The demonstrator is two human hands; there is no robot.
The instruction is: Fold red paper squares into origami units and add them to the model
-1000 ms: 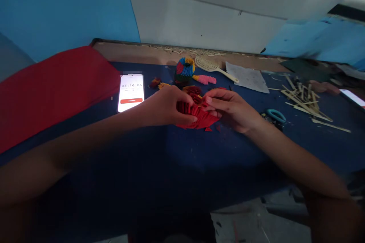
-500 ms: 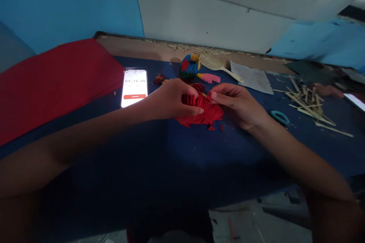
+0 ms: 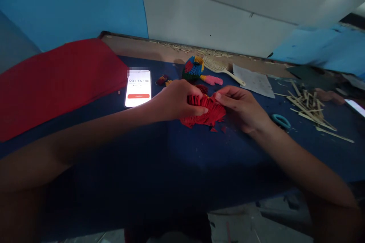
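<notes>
A red folded-paper piece (image 3: 209, 112) with many pointed layers rests on the dark blue table (image 3: 182, 155). My left hand (image 3: 181, 102) grips its left side, thumb in front and fingers behind. At its upper right edge, my right hand (image 3: 234, 100) pinches a bit of red paper between thumb and forefinger. Small loose red pieces (image 3: 213, 129) lie just in front. Behind stands a multicoloured folded-paper object (image 3: 194, 67) in blue, yellow, red and green, beside a pink piece (image 3: 213, 80).
Left are a lit phone (image 3: 138, 87) and a large red sheet (image 3: 62, 83). Behind lie a hairbrush (image 3: 218, 65) and a grey sheet (image 3: 252, 79). On the right are thin sticks (image 3: 309, 108), blue-handled scissors or a ring (image 3: 281, 121), and another person's hand (image 3: 329, 96).
The whole view has shifted slightly, so things appear a little farther right. Both hands keep their hold on the red paper piece, with little other visible movement.
</notes>
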